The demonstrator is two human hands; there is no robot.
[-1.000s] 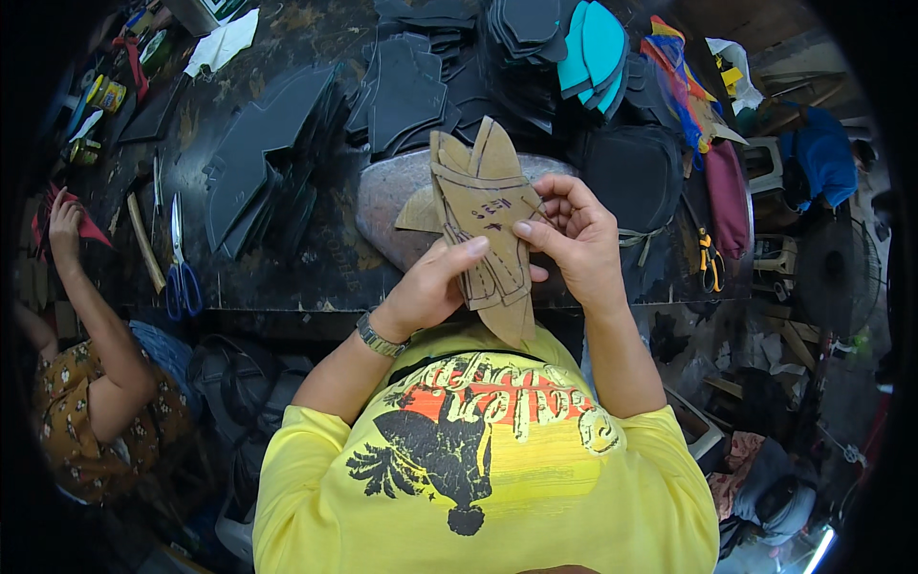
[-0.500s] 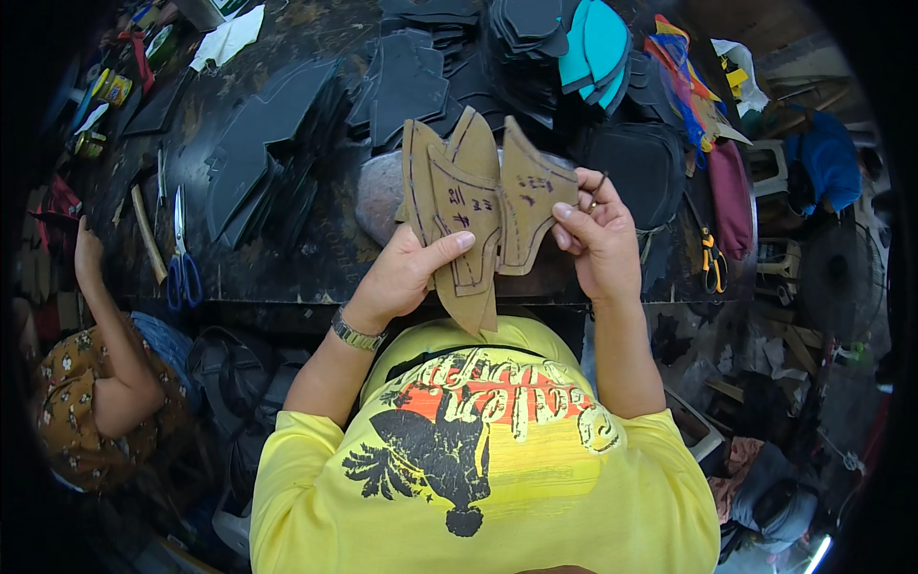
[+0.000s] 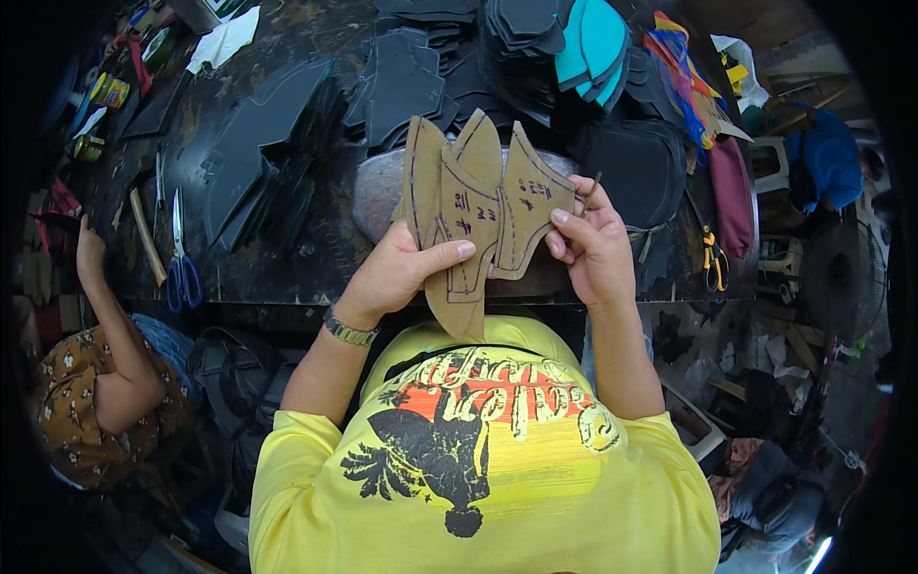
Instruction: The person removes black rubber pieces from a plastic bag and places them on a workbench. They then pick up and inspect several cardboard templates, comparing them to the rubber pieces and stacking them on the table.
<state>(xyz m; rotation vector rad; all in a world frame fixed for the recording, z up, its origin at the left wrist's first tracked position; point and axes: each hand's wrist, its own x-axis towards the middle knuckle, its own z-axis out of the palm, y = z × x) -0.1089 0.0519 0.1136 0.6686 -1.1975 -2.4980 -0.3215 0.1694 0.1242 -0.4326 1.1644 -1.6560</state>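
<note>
Closest to the camera, a yellow printed shirt is seen, and from it both forearms are raised toward the table edge. The left hand, with a metal wristwatch on its wrist, is closed on two overlapping brown cardboard patterns; the thumb is laid flat across their front, so that the pieces are kept fanned and do not slide over each other. The right hand is closed in a pinch on the edge of a third cardboard pattern, with a thin dark tool, perhaps a pen, kept between its fingers; this piece is held just beside the others, slightly overlapping them, it seems for comparing the outlines. All three are held upright in the air, above the front edge of the dark work table, with the marked sides turned to the person. Behind them a grey rounded stone lies on the table. To the left, blue-handled scissors are laid near the edge, within reach of another person's hand. Farther back, stacks of black cut pieces and teal pieces are piled.
</note>
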